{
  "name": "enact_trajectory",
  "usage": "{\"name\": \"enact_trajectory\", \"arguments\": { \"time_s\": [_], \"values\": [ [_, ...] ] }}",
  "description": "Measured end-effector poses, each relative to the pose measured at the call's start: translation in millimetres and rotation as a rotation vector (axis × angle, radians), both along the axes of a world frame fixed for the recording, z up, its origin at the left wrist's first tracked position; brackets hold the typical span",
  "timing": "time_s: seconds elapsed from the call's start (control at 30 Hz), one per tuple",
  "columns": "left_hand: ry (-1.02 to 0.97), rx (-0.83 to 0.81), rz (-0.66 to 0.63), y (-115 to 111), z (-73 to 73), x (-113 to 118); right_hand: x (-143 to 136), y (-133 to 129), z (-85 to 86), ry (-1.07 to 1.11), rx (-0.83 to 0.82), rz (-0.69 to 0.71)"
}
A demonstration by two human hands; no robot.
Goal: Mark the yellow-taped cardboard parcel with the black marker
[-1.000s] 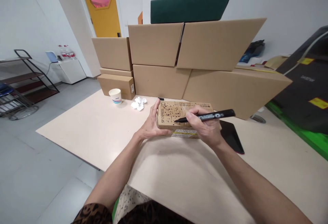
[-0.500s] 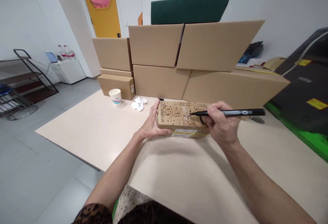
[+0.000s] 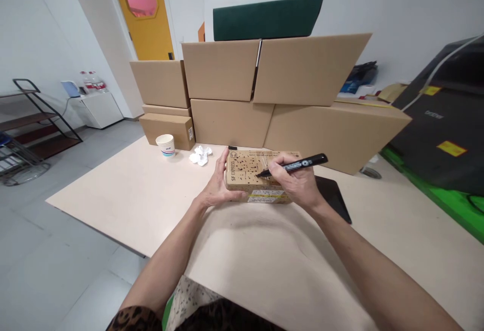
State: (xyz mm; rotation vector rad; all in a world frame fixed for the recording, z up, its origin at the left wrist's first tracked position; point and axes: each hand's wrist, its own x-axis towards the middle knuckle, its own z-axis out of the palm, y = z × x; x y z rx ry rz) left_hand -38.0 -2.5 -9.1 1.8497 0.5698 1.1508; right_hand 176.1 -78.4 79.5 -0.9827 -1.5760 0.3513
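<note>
A small brown cardboard box (image 3: 242, 162) printed "SF EXPRESS" rests on the pale table in front of me, its top covered with black dots and short strokes. My left hand (image 3: 219, 184) grips the box's left end, thumb along the near face and fingers at the far left corner. A white label with a yellow stripe is on the near side. My right hand (image 3: 297, 182) is closed round a black marker (image 3: 306, 162), uncapped, its tip at the middle of the box top. The marker's black cap (image 3: 232, 148) lies behind the box. My right hand hides the box's right end.
Large cardboard boxes (image 3: 230, 121) are stacked along the table's back, a dark green box (image 3: 264, 18) on top. A paper cup (image 3: 165, 145) and crumpled tissue (image 3: 200, 155) are at left. A black tablet-like flat object (image 3: 335, 200) lies beyond my right forearm.
My right hand has moved left with the marker, whose tip went from near the top's centre toward its left front. The dark flat object has come into view. My left hand still holds the box.
</note>
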Motion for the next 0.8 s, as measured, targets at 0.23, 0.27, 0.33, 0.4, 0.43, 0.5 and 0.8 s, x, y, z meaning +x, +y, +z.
{"name": "enact_trajectory", "arguments": {
  "time_s": [0.23,0.27,0.33,0.4,0.43,0.5,0.8],
  "values": [
    [0.019,0.019,0.007,-1,0.3,0,3,1,1.3,0.028,0.090,-0.049],
    [0.018,0.023,0.008,-1,0.6,0,1,2,0.4,0.016,0.085,-0.038],
    [0.019,0.030,0.013,0,0.9,0,-2,4,-0.7,-0.027,0.061,-0.003],
    [0.020,0.037,0.016,0,0.6,0,-5,6,0.2,-0.068,0.024,0.037],
    [0.019,0.037,0.014,1,0.3,0,-6,6,1.2,-0.071,0.016,0.045],
    [0.012,0.032,0.009,1,-0.4,1,-4,4,3.0,-0.029,0.036,0.035],
    [-0.030,-0.104,0.046,1,-1.1,3,74,-3,-36.4,0.047,0.143,-0.468]
  ]
}}
